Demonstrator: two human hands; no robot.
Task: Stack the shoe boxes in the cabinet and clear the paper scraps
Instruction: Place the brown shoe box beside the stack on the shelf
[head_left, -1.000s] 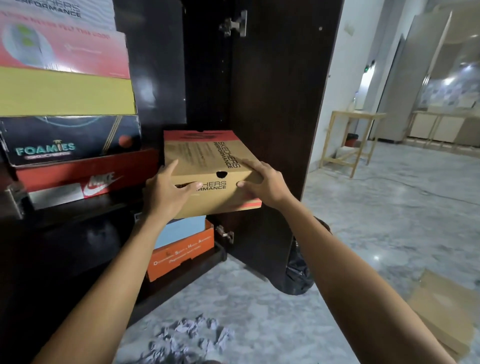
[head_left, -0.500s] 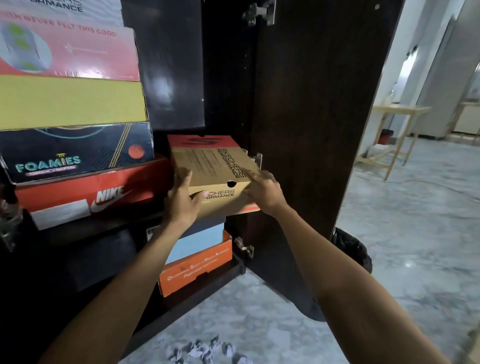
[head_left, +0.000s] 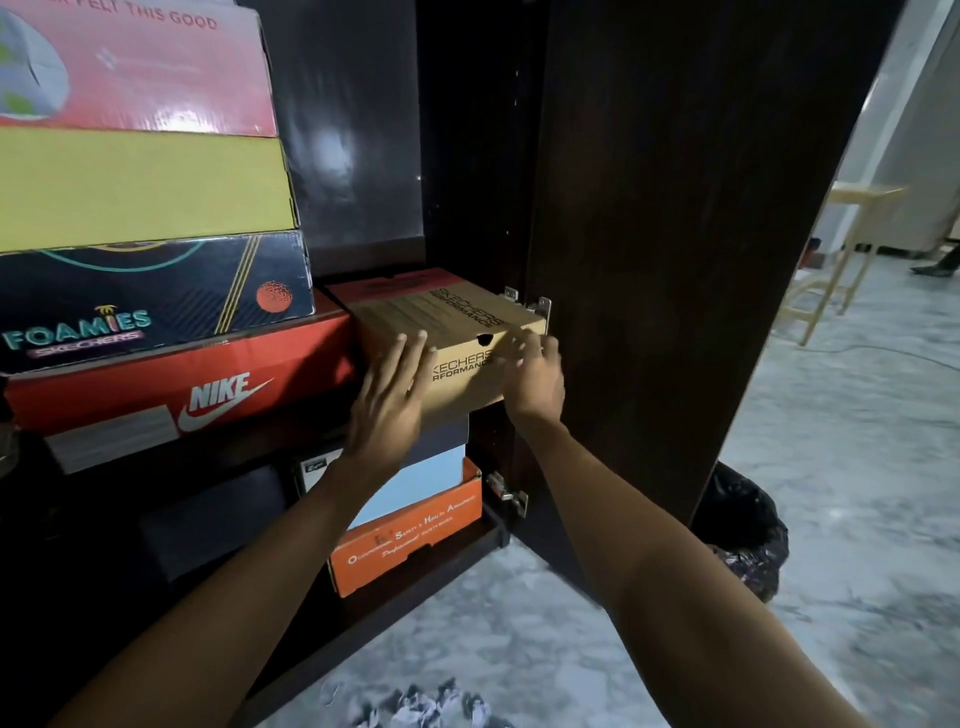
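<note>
A brown Skechers shoe box (head_left: 447, 317) lies inside the dark cabinet on top of a light blue box (head_left: 421, 483) and an orange box (head_left: 410, 540). My left hand (head_left: 389, 395) presses flat against its front face, fingers spread. My right hand (head_left: 535, 379), blurred, touches the box's front right corner with its fingers apart. To the left rises a stack: a red Nike box (head_left: 208, 384), a dark Foamies box (head_left: 156, 296), a yellow box (head_left: 140, 187) and a pink box (head_left: 145, 78). Crumpled paper scraps (head_left: 431, 706) lie on the floor below.
The open cabinet door (head_left: 675, 260) stands just right of the brown box, its hinge close to my right hand. A black bin bag (head_left: 743, 530) sits behind the door on the marble floor. A wooden table (head_left: 841, 249) stands far right.
The brown box has gone deeper into the cabinet and now rests on the lower boxes. My hands have shifted from gripping its sides to lying on its front.
</note>
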